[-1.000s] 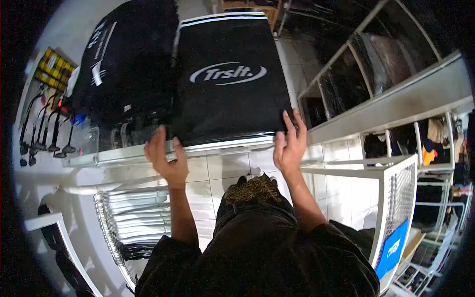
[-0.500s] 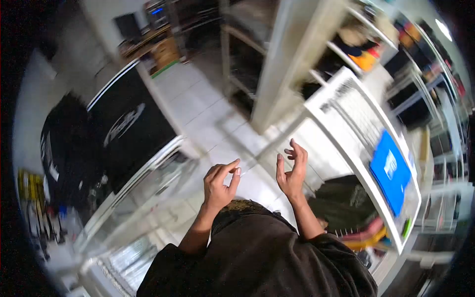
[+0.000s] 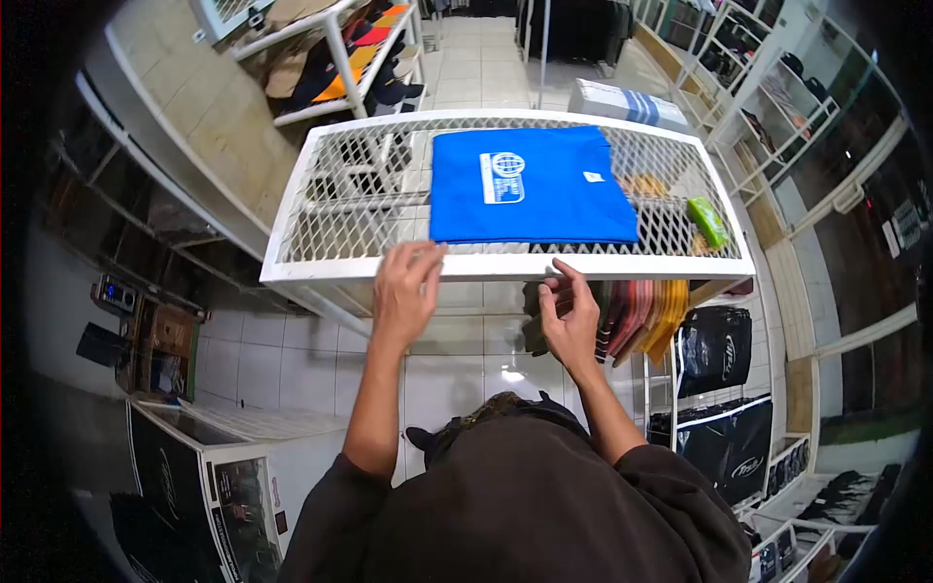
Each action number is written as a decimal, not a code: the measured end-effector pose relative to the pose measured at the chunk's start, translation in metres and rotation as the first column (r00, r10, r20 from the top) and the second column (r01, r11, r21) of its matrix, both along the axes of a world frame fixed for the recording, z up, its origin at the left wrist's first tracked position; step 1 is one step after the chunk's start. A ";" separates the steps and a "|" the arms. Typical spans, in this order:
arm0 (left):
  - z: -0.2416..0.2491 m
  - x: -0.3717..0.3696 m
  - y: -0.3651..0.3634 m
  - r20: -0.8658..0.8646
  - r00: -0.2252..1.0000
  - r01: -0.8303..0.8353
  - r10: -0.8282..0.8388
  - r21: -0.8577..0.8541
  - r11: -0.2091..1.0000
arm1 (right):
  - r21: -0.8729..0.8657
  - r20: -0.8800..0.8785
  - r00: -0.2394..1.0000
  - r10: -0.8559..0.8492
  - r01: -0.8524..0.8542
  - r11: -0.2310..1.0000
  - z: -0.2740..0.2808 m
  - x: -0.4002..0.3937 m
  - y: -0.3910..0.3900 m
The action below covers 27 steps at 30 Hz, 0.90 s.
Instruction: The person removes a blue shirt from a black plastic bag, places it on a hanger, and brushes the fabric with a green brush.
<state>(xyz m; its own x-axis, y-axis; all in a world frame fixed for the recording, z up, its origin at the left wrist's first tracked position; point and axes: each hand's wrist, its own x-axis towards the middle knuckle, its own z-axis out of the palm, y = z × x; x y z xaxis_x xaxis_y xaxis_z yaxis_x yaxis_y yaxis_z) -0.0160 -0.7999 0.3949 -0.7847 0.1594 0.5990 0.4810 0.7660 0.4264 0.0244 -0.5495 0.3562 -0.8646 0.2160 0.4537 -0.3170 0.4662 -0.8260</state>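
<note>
A folded blue T-shirt point(image 3: 573, 189) with a white print lies flat on the white mesh-topped table point(image 3: 340, 266) in front of me. My left hand point(image 3: 403, 296) is at the near rim, its fingertips close to the shirt's lower left corner. The fingers are loosely bent and apart, slightly blurred, with nothing between them. Further right along that rim, my right hand point(image 3: 571, 321) is raised with thumb and fingers apart and holds nothing. A small green packet point(image 3: 708, 222) rests on the mesh to the right of the shirt.
Hanging clothes in red and yellow point(image 3: 649, 316) show under the table's right side. Caps fill a white shelf point(image 3: 350, 83) at the back left. A white and blue package point(image 3: 632, 105) is behind the table. Black printed bags point(image 3: 724, 447) are at the right, and a cabinet point(image 3: 209, 452) stands lower left.
My view has swung right, so the mesh table and blue T-shirt are now straight ahead instead of at the right. Both hands are now at the table's near rim, still holding nothing.
</note>
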 end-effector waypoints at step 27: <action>0.002 -0.026 0.107 0.277 0.909 -0.329 0.311 0.018 0.944 | 0.044 0.255 0.899 -0.357 0.358 0.933 0.036 -0.058 0.121</action>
